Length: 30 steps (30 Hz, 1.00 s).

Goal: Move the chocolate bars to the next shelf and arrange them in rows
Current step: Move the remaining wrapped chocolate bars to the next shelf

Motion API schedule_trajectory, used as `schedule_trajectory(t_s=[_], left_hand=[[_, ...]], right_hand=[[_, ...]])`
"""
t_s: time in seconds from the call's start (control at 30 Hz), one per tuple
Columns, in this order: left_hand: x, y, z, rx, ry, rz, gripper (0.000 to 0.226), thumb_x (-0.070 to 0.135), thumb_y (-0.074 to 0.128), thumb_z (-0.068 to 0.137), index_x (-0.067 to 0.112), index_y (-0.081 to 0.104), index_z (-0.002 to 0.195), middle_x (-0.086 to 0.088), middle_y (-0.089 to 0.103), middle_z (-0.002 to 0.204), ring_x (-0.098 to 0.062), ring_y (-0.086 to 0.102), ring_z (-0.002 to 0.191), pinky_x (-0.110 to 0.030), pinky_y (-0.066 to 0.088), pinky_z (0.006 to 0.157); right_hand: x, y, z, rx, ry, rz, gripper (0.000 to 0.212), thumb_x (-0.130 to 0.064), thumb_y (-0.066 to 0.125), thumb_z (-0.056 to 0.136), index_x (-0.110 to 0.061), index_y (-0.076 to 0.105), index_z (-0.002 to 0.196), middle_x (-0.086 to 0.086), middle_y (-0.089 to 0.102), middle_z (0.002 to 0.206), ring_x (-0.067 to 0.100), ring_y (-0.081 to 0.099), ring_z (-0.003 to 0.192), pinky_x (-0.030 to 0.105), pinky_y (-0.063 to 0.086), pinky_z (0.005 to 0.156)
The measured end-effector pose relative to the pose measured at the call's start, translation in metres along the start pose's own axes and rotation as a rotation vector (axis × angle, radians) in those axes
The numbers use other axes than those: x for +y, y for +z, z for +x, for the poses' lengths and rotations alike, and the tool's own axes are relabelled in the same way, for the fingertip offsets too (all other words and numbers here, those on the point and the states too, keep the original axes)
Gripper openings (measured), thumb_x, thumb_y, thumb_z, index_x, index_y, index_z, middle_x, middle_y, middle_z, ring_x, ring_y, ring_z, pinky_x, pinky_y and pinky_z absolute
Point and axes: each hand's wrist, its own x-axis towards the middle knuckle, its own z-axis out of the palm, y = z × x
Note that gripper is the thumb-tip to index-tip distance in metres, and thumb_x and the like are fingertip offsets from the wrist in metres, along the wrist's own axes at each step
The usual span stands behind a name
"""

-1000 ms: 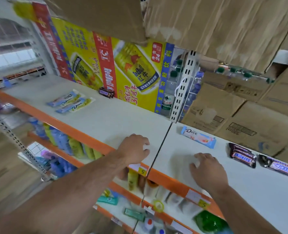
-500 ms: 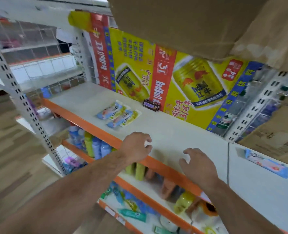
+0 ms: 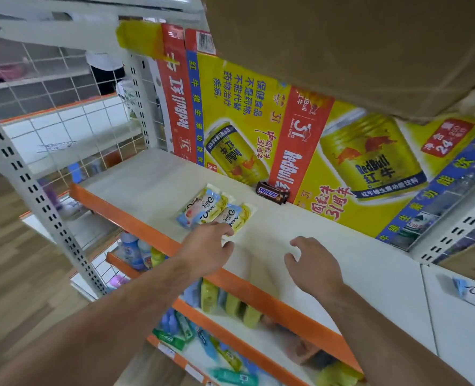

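Head view: Dove bars (image 3: pixel 215 210) lie overlapped mid-shelf, a Snickers bar (image 3: pixel 272 192) behind against the poster (image 3: pixel 342 162). Left hand (image 3: pixel 208 252), loosely curled and empty, reaches their near edge; right hand (image 3: pixel 312 264) spread, empty. Advice: pinch the overlapped stack together, lift flat.

White perforated-steel shelving (image 3: pixel 22 174) with orange-edged boards (image 3: pixel 147 232); yellow-and-red printed cardboard backing (image 3: pixel 258 112) at centre; brown wood-plank floor (image 3: pixel 13 288) at lower left; white wire grid panel (image 3: pixel 63 107) at upper left.
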Motion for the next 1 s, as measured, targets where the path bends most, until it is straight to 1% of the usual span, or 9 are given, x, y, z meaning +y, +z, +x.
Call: schedule_trajectory(t_s=[0.07, 0.13, 0.27, 0.33, 0.43, 0.57, 0.73, 0.87, 1.0], left_hand=[[-0.003, 0.0, 0.016, 0.013, -0.007, 0.034, 0.027, 0.031, 0.057, 0.09, 0.025, 0.065, 0.115, 0.004, 0.068, 0.103, -0.013, 0.058, 0.082, -0.025, 0.047, 0.071], [-0.005, 0.001, 0.034, 0.02, -0.02, 0.073, 0.028, 0.03, 0.056, 0.09, 0.024, 0.064, 0.117, 0.003, 0.063, 0.087, -0.015, 0.059, 0.094, -0.025, 0.046, 0.074], [-0.007, 0.004, 0.071, -0.034, -0.016, 0.206, 0.032, 0.036, 0.055, 0.089, 0.025, 0.061, 0.118, 0.003, 0.067, 0.105, -0.017, 0.062, 0.1, -0.026, 0.04, 0.072], [-0.007, 0.005, 0.085, -0.06, -0.028, 0.247, 0.034, 0.039, 0.055, 0.087, 0.026, 0.059, 0.117, 0.002, 0.067, 0.104, -0.019, 0.062, 0.099, -0.028, 0.041, 0.073], [-0.006, 0.007, 0.101, -0.125, -0.077, 0.262, 0.038, 0.041, 0.058, 0.081, 0.03, 0.053, 0.118, 0.004, 0.067, 0.101, -0.022, 0.062, 0.094, -0.03, 0.046, 0.073], [-0.006, 0.007, 0.114, -0.218, -0.116, 0.28, 0.045, 0.039, 0.059, 0.074, 0.035, 0.047, 0.117, 0.004, 0.062, 0.106, -0.024, 0.061, 0.093, -0.037, 0.052, 0.077], [-0.011, 0.008, 0.122, -0.298, -0.105, 0.26, 0.05, 0.035, 0.059, 0.075, 0.031, 0.045, 0.123, 0.003, 0.058, 0.109, -0.021, 0.059, 0.096, -0.036, 0.051, 0.077], [-0.015, 0.005, 0.129, -0.394, -0.071, 0.187, 0.05, 0.03, 0.065, 0.075, 0.02, 0.052, 0.122, -0.002, 0.057, 0.112, -0.022, 0.06, 0.096, -0.033, 0.048, 0.076], [-0.018, 0.002, 0.133, -0.428, -0.032, 0.179, 0.043, 0.033, 0.067, 0.072, 0.027, 0.051, 0.111, 0.001, 0.049, 0.109, -0.019, 0.054, 0.094, -0.035, 0.05, 0.077]], right_hand=[[-0.002, 0.005, 0.022, -0.001, 0.0, 0.01, 0.039, -0.039, 0.046, 0.095, -0.029, 0.051, 0.132, -0.006, 0.054, 0.13, 0.014, 0.056, 0.117, 0.03, 0.048, 0.091], [-0.004, 0.008, 0.046, -0.01, 0.003, 0.037, 0.039, -0.038, 0.046, 0.095, -0.028, 0.051, 0.132, -0.003, 0.055, 0.129, 0.016, 0.058, 0.114, 0.031, 0.05, 0.089], [-0.007, 0.015, 0.094, 0.011, 0.011, 0.09, 0.037, -0.037, 0.048, 0.096, -0.026, 0.052, 0.131, -0.001, 0.058, 0.125, 0.018, 0.058, 0.112, 0.032, 0.049, 0.086], [-0.008, 0.018, 0.116, 0.036, 0.043, 0.168, 0.036, -0.037, 0.053, 0.095, -0.024, 0.055, 0.128, -0.002, 0.06, 0.123, 0.019, 0.059, 0.11, 0.033, 0.049, 0.086], [-0.007, 0.023, 0.146, 0.092, 0.102, 0.32, 0.029, -0.037, 0.062, 0.091, -0.021, 0.058, 0.115, -0.001, 0.064, 0.113, 0.022, 0.062, 0.099, 0.031, 0.047, 0.077], [-0.012, 0.03, 0.168, 0.167, 0.11, 0.335, 0.027, -0.037, 0.067, 0.086, -0.021, 0.049, 0.098, 0.003, 0.067, 0.096, 0.03, 0.064, 0.087, 0.035, 0.051, 0.068], [-0.025, 0.036, 0.178, 0.225, 0.153, 0.227, 0.037, -0.036, 0.071, 0.084, -0.017, 0.046, 0.103, 0.008, 0.069, 0.093, 0.034, 0.067, 0.083, 0.036, 0.052, 0.067], [-0.031, 0.042, 0.177, 0.24, 0.19, 0.279, 0.03, -0.025, 0.068, 0.087, -0.018, 0.042, 0.1, 0.01, 0.068, 0.093, 0.036, 0.065, 0.083, 0.039, 0.052, 0.067], [-0.035, 0.04, 0.169, 0.265, 0.18, 0.343, 0.029, -0.018, 0.066, 0.087, -0.017, 0.047, 0.108, 0.011, 0.068, 0.099, 0.036, 0.064, 0.087, 0.045, 0.055, 0.072]])
